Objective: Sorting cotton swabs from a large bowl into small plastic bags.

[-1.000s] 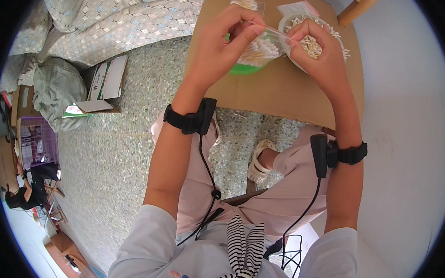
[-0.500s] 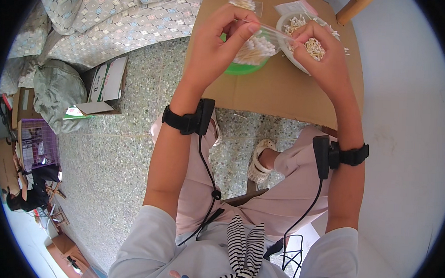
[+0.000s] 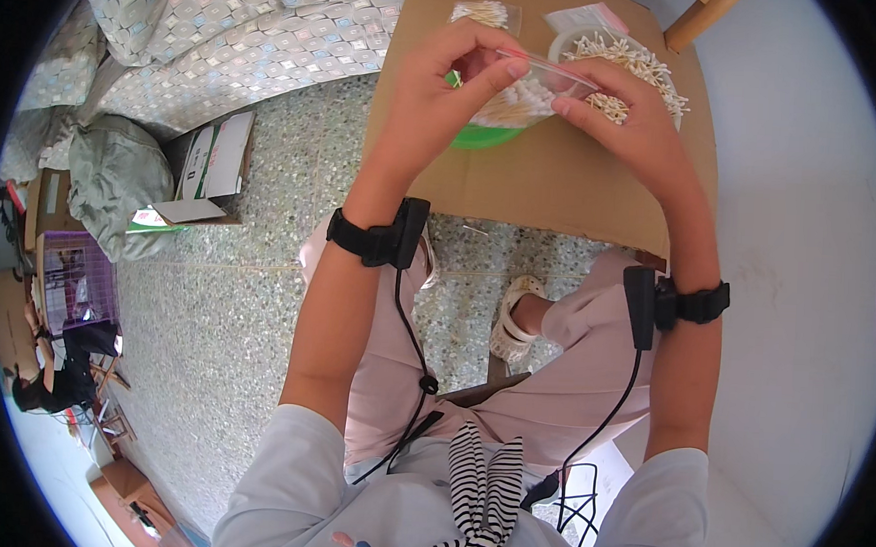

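Between my two hands hangs a clear plastic zip bag (image 3: 556, 75) with a bunch of cotton swabs (image 3: 519, 103) inside. My left hand (image 3: 431, 102) pinches the bag's upper left edge between thumb and fingers. At its upper right corner, my right hand (image 3: 629, 118) grips the plastic, thumb below and fingers above. Partly hidden beneath the bag is a green dish (image 3: 485, 137). Just beyond my right hand stands a white bowl (image 3: 557, 46) heaped with loose cotton swabs (image 3: 638, 59), some sticking out over its rim.
Another clear bag of swabs (image 3: 486, 15) and a pink-and-white packet (image 3: 588, 18) lie at the far side of the cardboard-topped table (image 3: 559, 196). A white wall (image 3: 791, 240) borders the right. An opened carton (image 3: 213, 156) sits on the speckled floor at left.
My right hand has come down and its fingers have shifted along the bag's edge. The bag's upper part is now spread wider between both hands, where it was drawn into a narrow strip.
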The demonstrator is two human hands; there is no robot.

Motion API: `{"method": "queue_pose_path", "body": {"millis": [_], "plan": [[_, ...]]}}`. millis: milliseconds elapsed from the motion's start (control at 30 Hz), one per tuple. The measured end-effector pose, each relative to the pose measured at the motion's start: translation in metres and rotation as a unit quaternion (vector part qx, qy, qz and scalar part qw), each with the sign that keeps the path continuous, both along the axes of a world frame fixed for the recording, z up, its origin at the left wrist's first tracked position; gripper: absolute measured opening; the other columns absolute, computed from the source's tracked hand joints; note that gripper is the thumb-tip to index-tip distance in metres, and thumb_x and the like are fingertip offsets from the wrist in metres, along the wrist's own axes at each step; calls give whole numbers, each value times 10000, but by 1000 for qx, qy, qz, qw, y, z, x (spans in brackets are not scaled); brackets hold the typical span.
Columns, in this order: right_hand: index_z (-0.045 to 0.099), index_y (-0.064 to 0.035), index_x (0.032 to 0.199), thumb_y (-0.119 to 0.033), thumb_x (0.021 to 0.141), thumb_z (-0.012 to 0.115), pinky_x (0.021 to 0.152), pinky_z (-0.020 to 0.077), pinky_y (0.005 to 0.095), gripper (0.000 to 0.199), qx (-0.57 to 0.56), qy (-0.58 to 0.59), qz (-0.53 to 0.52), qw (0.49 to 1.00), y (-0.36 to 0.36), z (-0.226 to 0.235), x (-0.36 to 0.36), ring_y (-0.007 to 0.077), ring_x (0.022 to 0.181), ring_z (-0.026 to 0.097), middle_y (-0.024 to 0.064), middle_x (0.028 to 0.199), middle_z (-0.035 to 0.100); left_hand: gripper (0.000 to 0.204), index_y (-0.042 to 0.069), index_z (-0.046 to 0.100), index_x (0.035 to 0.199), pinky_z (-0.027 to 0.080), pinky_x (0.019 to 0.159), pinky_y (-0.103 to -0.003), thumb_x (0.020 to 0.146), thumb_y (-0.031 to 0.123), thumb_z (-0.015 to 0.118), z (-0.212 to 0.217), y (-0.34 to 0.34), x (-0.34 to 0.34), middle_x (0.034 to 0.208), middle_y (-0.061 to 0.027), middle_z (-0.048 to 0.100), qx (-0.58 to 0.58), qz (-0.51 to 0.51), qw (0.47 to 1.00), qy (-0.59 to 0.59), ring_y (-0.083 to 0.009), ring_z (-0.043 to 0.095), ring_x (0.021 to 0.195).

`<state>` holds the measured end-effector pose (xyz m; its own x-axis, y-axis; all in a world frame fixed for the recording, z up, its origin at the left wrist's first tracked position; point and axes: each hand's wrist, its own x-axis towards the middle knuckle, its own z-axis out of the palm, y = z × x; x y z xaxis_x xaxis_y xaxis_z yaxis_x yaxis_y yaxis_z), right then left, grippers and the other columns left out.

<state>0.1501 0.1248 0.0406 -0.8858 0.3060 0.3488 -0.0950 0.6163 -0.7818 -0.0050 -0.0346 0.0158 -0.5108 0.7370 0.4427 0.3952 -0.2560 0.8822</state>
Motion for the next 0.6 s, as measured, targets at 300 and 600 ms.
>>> {"method": "queue_pose_path", "body": {"millis": [300, 600], "plan": [[704, -11, 1008, -204, 898, 683, 823, 500, 279, 223, -49, 6, -22, 999, 5, 3, -2, 139, 850, 633, 47, 936, 699, 465, 44, 554, 1312, 475, 920, -274, 905, 217, 699, -8, 9, 0, 1153, -53, 641, -1, -33, 999, -34, -121, 587, 1061], [695, -31, 1089, -225, 914, 668, 776, 504, 273, 263, -107, 35, -80, 990, 0, -2, -10, 115, 855, 620, 51, 935, 692, 410, 32, 622, 1236, 498, 853, -273, 878, 192, 739, -9, 11, 8, 1072, -36, 671, -87, -57, 987, -123, -115, 616, 981]]}}
